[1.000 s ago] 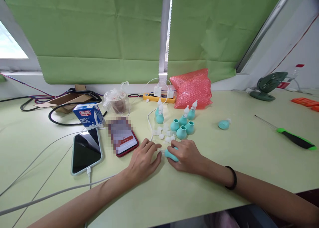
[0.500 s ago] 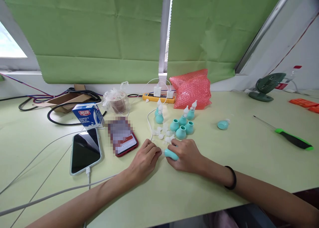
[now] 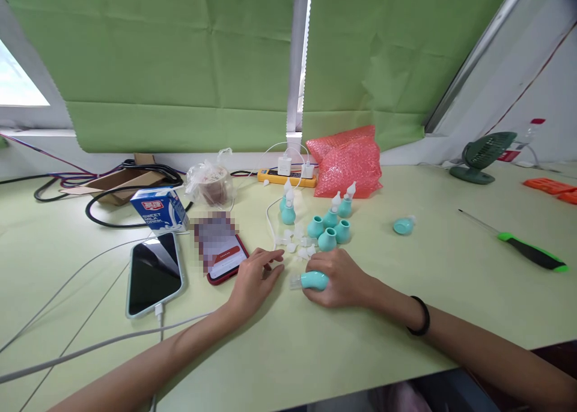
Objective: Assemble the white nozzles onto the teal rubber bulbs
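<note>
My right hand (image 3: 339, 278) is closed round a teal rubber bulb (image 3: 314, 280) with a clear tip pointing left, held just above the pale green table (image 3: 406, 280). My left hand (image 3: 253, 275) rests flat with fingers apart, beside a red-cased phone (image 3: 223, 255) and a little left of the bulb's tip. Just beyond my hands lie several small clear tips (image 3: 295, 244) and a cluster of teal bulbs (image 3: 329, 226), some with tips fitted. One more teal bulb (image 3: 402, 225) lies alone to the right.
A second phone (image 3: 154, 272) on a white cable lies left, behind it a milk carton (image 3: 158, 209), black cables and a bagged cup (image 3: 210, 185). A power strip (image 3: 288, 175) and pink bubble wrap (image 3: 346, 160) sit at the back. A screwdriver (image 3: 518, 244) and fan (image 3: 484, 154) lie right.
My left hand has let go of the bulb's tip and moved left towards the red phone, fingers spreading. My right hand has turned the bulb so the fitted tip shows.
</note>
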Tool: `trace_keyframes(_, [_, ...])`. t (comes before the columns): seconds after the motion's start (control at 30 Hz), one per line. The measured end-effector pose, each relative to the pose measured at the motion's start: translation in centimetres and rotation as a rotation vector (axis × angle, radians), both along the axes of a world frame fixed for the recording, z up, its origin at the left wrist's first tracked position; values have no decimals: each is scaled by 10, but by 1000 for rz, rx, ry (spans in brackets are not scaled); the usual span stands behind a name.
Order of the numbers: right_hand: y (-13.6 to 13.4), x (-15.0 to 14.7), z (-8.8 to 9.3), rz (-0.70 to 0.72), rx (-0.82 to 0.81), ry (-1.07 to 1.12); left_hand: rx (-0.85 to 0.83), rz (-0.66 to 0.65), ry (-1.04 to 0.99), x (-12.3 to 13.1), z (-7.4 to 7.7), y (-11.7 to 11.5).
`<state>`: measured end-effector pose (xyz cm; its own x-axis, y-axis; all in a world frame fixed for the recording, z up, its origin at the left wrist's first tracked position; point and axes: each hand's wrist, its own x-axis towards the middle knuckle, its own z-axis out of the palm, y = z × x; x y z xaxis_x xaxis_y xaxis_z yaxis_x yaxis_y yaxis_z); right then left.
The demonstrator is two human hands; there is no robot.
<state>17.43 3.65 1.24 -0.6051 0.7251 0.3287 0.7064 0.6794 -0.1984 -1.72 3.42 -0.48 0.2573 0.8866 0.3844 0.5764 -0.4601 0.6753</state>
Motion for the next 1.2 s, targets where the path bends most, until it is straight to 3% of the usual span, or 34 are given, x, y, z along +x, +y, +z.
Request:
trace_keyframes(0.13, [-2,-4,1,10,-97,160,66,-84,-8,1,5,-7])
trace_keyframes(0.3, [-19,-15,1,91,-308,358,176,-236,193,4,13,-21])
trace_keyframes(0.4, [-28,-18,7,181,-503,411,-24,-294,151,6,18,-27])
trace_keyframes(0.57, [-28,-10,24,343,-940,430,-574,-493,-177,13,29,-36])
trace_keyframes(0.67, [-25,-4,30,420,-1059,370,-762,-543,-271,15,33,-36])
trace_keyframes(0.77, [-22,1,34,497,-1100,257,-554,-439,-102,13,35,-28])
trace_keyframes(0.87, [-17,6,38,550,-1064,194,-161,-272,262,10,34,-17])
trace_keyframes(0.97, [-11,9,43,618,-974,199,128,-208,607,10,26,-9])
trace_keyframes(1.07, [-7,9,52,610,-819,238,213,-144,720,11,18,-7])
trace_keyframes(1.2, [-5,9,68,433,-575,269,277,-187,707,10,12,-10])
